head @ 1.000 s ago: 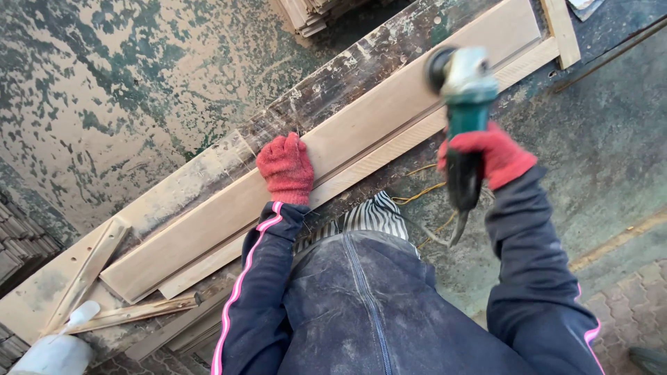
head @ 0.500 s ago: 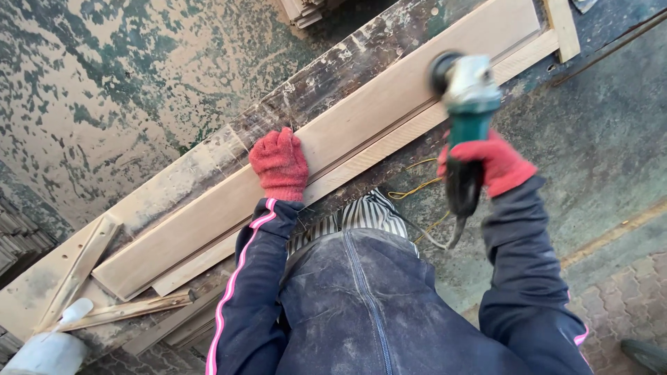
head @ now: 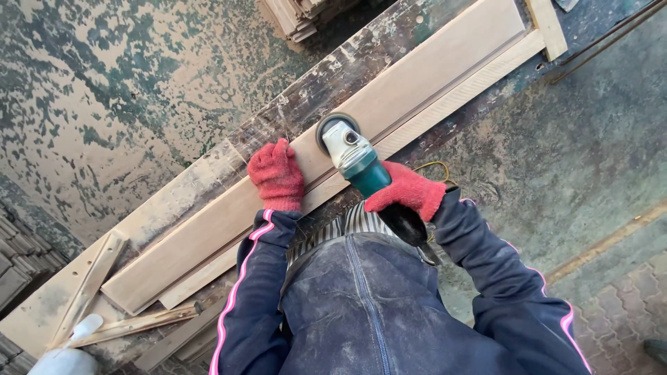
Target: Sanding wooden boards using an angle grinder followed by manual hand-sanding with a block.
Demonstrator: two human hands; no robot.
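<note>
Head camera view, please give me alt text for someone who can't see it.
A person's red-gloved right hand holds a green angle grinder on a long pale wooden board, which lies on a worn workbench. The red-gloved left hand presses the board flat.

A stack of thin wooden slats (head: 299, 15) lies at the far edge. Two loose narrow wood strips (head: 111, 305) rest on the near left of the worn bench (head: 174, 184). Patterned paving bricks (head: 625, 305) cover the ground at near right.
</note>
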